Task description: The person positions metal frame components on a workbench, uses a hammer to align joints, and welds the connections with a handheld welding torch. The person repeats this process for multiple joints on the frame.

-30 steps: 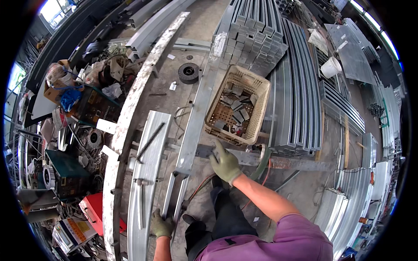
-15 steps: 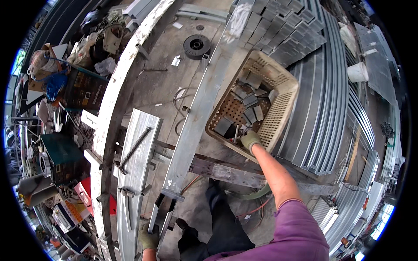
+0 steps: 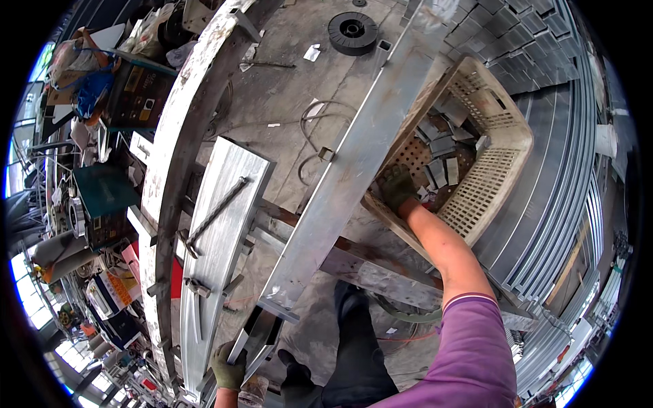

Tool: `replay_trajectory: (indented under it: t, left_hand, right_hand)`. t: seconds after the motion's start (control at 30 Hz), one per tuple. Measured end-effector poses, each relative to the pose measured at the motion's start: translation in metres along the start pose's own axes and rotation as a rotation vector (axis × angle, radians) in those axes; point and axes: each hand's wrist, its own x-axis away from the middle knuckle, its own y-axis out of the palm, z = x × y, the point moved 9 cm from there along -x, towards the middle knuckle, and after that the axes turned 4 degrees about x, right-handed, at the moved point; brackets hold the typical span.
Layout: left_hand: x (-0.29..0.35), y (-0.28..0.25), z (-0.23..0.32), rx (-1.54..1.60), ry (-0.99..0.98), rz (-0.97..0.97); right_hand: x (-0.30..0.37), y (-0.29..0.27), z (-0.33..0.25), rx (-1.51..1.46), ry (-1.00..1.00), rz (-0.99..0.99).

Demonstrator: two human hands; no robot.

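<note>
My left hand (image 3: 228, 365), in an olive work glove, is closed round the near end of a long galvanized steel beam (image 3: 354, 170). That end is an open channel with dark insides. My right hand (image 3: 397, 187), gloved too, reaches into a beige plastic crate (image 3: 500, 170) at its near left corner. Its fingers look curled down; shade hides what lies under them. Small grey metal plates (image 3: 442, 146) lie loose in the crate beside it. On a wide metal profile (image 3: 235, 170) left of the beam rest a long-handled hammer (image 3: 216, 212) and a second hammer (image 3: 198, 288).
A white-smeared beam (image 3: 173, 156) curves along the left, with a cluttered bench and a teal machine (image 3: 105, 190) beyond it. Stacked tubes (image 3: 517, 41) and long profiles (image 3: 544, 197) fill the right. A black spool (image 3: 352, 32) and cable lie on the floor. A crossbeam (image 3: 381, 272) runs under the crate.
The view has shifted, so the crate and beam sit farther right. My right hand has moved deeper into the crate's left corner. My left hand stays on the beam's end.
</note>
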Motion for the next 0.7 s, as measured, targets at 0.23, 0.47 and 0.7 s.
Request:
replay_trajectory:
  t: [0.23, 0.47, 0.7]
  left_hand:
    - [0.013, 0.006, -0.018, -0.044, -0.059, -0.008]
    - [0.013, 0.010, -0.033, -0.025, -0.089, -0.006]
    - [0.005, 0.020, -0.038, -0.043, -0.081, -0.004]
  right_hand:
    - [0.027, -0.030, 0.052, -0.121, 0.343, -0.222]
    - [0.091, -0.082, 0.097, -0.743, 0.688, -0.118]
    - [0.179, -0.168, 0.071, -1.670, 0.871, 0.173]
